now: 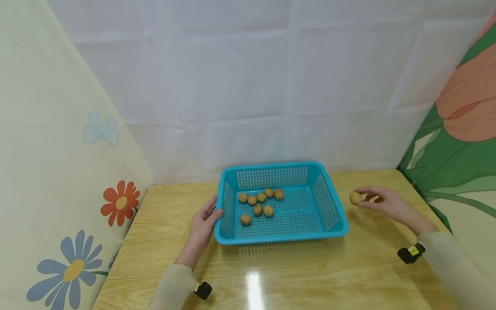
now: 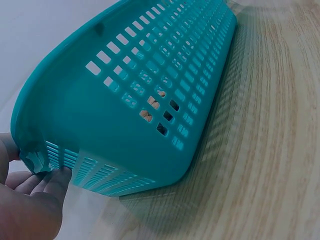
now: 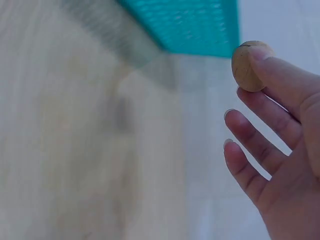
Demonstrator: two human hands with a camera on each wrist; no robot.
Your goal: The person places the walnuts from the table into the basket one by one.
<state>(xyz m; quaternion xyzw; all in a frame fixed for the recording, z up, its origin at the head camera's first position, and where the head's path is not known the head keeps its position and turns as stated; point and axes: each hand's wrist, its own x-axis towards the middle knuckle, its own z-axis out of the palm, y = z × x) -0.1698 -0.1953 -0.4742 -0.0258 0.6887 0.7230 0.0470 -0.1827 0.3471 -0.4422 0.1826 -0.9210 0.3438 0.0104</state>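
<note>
A blue-green plastic basket (image 1: 280,239) with perforated walls stands on the table. Several walnuts (image 1: 268,211) lie inside it, mostly in its left half. My left hand (image 1: 202,224) grips the basket's left rim, thumb over the edge and fingers against the outer wall; the left wrist view shows this hand (image 2: 35,205) at the basket's corner. To the right of the basket, my right hand (image 1: 381,201) holds a single walnut (image 1: 355,198) above the table. In the right wrist view that walnut (image 3: 244,67) is pinched between thumb and index finger, the other fingers spread apart.
The wooden table (image 1: 294,275) carries the basket near its back edge. A white cloth (image 1: 248,94) hangs behind it. Flower-printed panels stand at the left (image 1: 58,181) and right (image 1: 465,163). Each wrist wears a small black camera.
</note>
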